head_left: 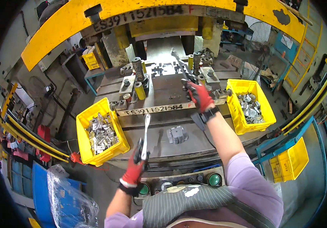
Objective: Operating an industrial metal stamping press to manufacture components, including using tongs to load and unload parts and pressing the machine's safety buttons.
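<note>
My left hand (134, 169), in a red and black glove, is closed around a long silver metal tool (146, 133) that points up toward the press die (165, 91). My right hand (199, 95), gloved alike, reaches over the right side of the die. Its fingers are closed on a long dark rod-like tool (181, 64), whose far end lies over the bright die opening. Small bright metal parts (163, 69) show there between the guide posts. A small stack of grey metal pieces (177, 135) sits on the press table between my arms.
Yellow bins of small metal parts flank the die, one left (123, 146) and one right (268, 117). Dark guide posts (137, 69) rise from the die under a yellow press frame (64, 32). A control panel with green buttons (214, 179) is close to my body. Another yellow bin (291, 161) is lower right.
</note>
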### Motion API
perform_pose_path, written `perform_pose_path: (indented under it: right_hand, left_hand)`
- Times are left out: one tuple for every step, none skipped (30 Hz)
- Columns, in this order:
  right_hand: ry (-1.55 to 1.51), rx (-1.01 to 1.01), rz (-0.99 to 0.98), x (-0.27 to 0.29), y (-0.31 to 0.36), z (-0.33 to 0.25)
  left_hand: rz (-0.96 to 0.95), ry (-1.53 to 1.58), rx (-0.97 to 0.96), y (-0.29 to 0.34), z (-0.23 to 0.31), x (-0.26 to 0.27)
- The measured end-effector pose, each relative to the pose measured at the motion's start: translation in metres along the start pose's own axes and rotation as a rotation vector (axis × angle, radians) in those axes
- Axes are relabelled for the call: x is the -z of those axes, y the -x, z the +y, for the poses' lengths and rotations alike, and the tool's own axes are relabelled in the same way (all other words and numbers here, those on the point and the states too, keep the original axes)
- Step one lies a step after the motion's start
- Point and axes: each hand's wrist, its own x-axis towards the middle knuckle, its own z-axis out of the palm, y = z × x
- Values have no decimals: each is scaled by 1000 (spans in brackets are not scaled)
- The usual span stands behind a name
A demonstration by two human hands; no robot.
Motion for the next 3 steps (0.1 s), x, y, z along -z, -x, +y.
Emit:
perform_pose_path:
  right_hand:
    - [-124, 21, -18, 9, 11, 1]
    - [-117, 6, -74, 3, 26, 1]
    - [-103, -5, -121, -1, 48, -8]
  left_hand:
    - [-35, 35, 32, -20, 19, -9]
    - [-126, -65, 26, -44, 26, 2]
    - [-102, -38, -113, -70, 39, -5]
